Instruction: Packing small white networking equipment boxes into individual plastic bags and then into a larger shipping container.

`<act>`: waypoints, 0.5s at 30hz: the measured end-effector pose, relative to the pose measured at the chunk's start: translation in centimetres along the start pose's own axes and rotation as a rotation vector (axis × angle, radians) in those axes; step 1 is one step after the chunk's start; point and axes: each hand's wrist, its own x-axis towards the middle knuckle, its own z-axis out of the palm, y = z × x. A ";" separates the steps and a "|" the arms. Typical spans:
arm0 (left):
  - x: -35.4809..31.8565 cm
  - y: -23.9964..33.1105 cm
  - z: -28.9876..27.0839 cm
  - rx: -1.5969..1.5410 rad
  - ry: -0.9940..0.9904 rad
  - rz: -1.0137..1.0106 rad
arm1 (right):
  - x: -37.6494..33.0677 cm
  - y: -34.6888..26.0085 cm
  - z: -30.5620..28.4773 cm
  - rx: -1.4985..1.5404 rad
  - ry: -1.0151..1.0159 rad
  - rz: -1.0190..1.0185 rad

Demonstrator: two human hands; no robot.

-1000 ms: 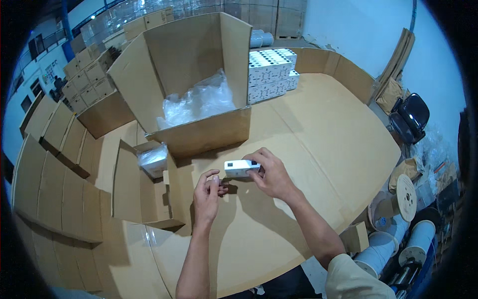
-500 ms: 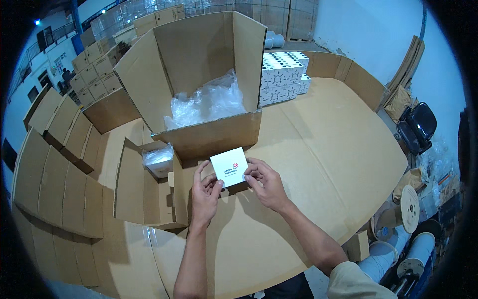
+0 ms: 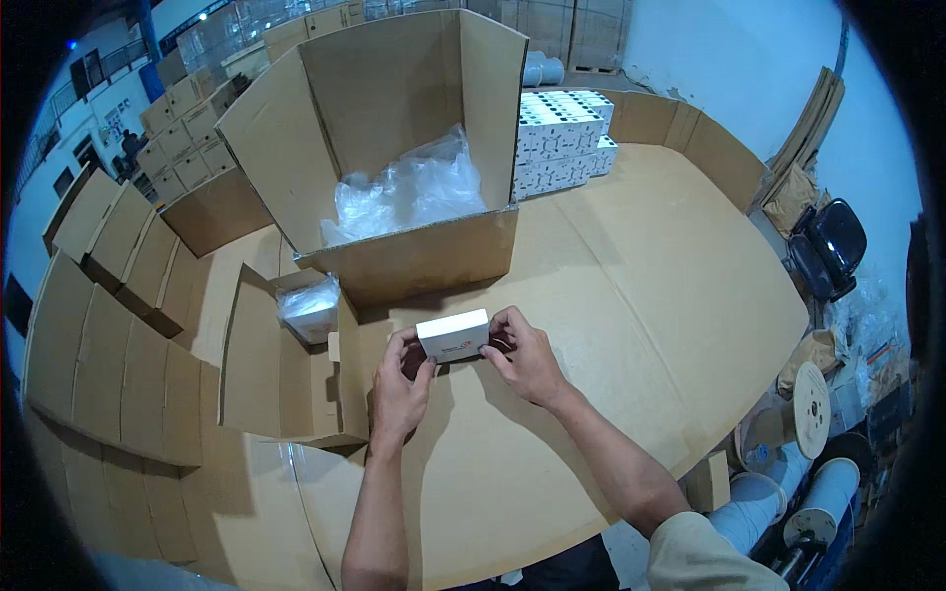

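A small white box (image 3: pixel 452 338) with a small red mark is held between both hands above the cardboard-covered table. My left hand (image 3: pixel 400 390) grips its left end, fingers behind and thumb at the lower front corner. On the opposite end, my right hand (image 3: pixel 525 357) pinches it the same way. The box is tilted, so its top side and front face both show. Just left of my left hand stands an open cardboard carton (image 3: pixel 286 394), holding a white box wrapped in clear plastic (image 3: pixel 311 309).
Behind my hands stands a large open carton (image 3: pixel 414 261) with clear plastic bags (image 3: pixel 409 193) inside. White patterned boxes (image 3: pixel 560 148) are stacked at its right. Folded cartons (image 3: pixel 113 369) line the left side. Cable reels (image 3: pixel 810 412) and a black chair (image 3: pixel 830 246) stand beyond the table's right edge.
The white box has been tipped: its broad front face was turned up toward me, and now it is foreshortened with the top side showing. Both hands keep their hold.
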 end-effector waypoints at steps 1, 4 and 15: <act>0.0 -0.1 0.0 0.000 0.000 -0.003 | 0.0 0.0 0.0 -0.002 -0.008 -0.003; -0.1 -0.4 -0.1 0.093 0.001 -0.013 | 0.0 0.2 0.1 -0.005 -0.021 -0.004; -0.6 1.6 0.1 0.165 -0.012 0.005 | 0.1 -0.2 -0.6 0.023 -0.058 0.024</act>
